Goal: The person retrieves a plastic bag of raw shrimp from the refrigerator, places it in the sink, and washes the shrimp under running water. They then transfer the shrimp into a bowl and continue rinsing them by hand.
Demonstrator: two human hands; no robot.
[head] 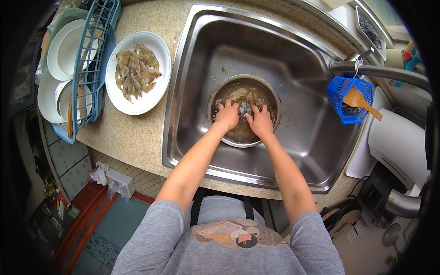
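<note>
A round metal bowl [278, 109] of cloudy water stands in the steel sink [309, 118]. My left hand [227, 115] dips its fingertips into the water at the bowl's left side. Opposite it, my right hand [260, 120] reaches in with fingers apart. Bubbles or splashes show between the hands, and pale brownish things, perhaps shrimp, lie blurred under the water. Whether my fingertips touch any of them is hidden. On the counter left of the sink, a white oval plate [118, 105] holds a pile of raw shrimp [135, 72].
A blue dish rack [90, 62] with white bowls and plates stands at the far left. The faucet [374, 71] crosses from the right, with a blue plastic basket [338, 99] hanging from it, holding a wooden spatula [361, 101]. A green scrap [223, 70] lies in the sink behind the bowl.
</note>
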